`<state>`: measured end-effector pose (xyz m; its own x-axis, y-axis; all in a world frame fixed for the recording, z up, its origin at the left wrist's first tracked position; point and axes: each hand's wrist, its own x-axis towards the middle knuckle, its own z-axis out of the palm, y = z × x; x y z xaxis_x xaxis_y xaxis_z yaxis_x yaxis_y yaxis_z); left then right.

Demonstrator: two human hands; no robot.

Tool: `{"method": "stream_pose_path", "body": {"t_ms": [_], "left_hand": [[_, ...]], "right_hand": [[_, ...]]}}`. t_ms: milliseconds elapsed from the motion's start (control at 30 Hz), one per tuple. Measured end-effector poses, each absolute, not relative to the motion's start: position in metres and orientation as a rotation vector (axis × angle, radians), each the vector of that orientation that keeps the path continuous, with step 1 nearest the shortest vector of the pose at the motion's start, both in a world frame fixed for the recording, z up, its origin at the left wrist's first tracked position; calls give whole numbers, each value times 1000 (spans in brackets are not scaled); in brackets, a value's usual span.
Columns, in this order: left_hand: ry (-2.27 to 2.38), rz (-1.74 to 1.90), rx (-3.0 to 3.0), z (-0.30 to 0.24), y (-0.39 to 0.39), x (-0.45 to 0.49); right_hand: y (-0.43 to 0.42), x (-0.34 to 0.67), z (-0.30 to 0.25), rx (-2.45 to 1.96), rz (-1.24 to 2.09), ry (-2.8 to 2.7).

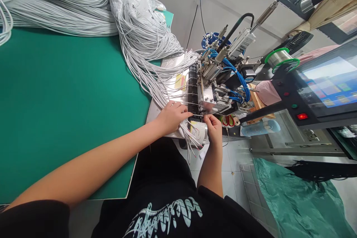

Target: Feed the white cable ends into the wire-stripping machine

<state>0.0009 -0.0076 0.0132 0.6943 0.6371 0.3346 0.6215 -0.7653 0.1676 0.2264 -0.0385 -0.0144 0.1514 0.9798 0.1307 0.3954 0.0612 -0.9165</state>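
Observation:
My left hand point(171, 116) rests closed on a fan of thin white cables point(156, 63) at the edge of the metal plate point(170, 67), pinching one cable near its end. My right hand point(213, 126) is closed in a pinch on a cable tip, right at the black fixture strip point(193, 93) of the soldering machine point(220, 78). Several cables lie side by side across that strip. Loose cable ends with stripped tips hang down below my left hand.
A green mat point(64, 108) covers the table on the left, with large white cable bundles point(55, 3) at its far end. To the right stand a solder spool point(280, 57), a control panel with screen point(326, 81), red-handled scissors point(228, 121) and green plastic sheeting point(290, 197) on the floor.

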Motion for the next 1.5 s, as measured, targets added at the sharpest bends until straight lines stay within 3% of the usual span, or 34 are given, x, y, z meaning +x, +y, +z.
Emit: {"method": "stream_pose_path", "body": {"t_ms": [1500], "left_hand": [[1052,579,2861,12,-7,1]], "right_hand": [[-39,225,-13,-1485,769,-1395]]}}
